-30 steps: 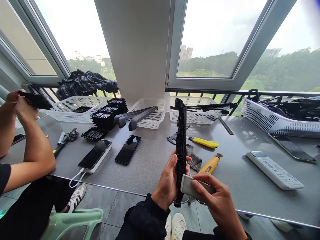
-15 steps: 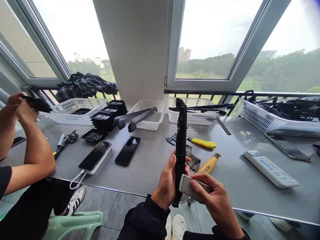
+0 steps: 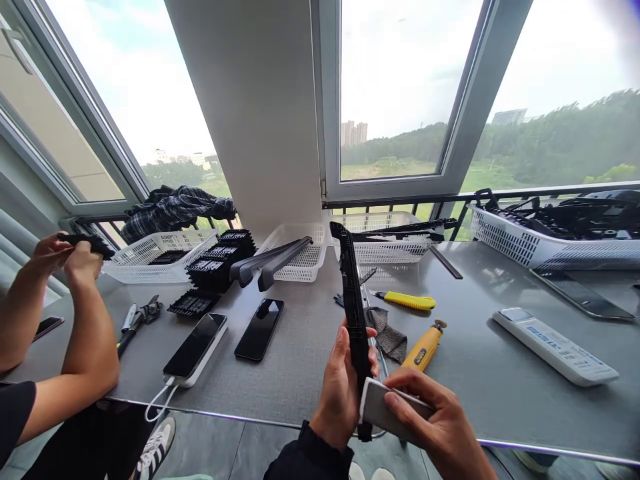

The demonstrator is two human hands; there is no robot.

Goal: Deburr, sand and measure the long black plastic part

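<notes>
At the lower centre of the frame, a long black plastic part (image 3: 354, 313) is held upright by the left hand (image 3: 341, 390), fingers wrapped around it, so its edge is exposed. A grey block (image 3: 383, 415) is pinched by the right hand (image 3: 440, 430) and pressed against that edge.

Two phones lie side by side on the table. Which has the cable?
The left phone, white-edged, with a white cable at its near end. The all-black phone beside it has none.

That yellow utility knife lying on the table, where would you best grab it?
Probably around the middle of the yellow utility knife, coming straight down from above. It lies flat, its long sides are bare, and the blade end points left toward the black long plastic part.
</notes>
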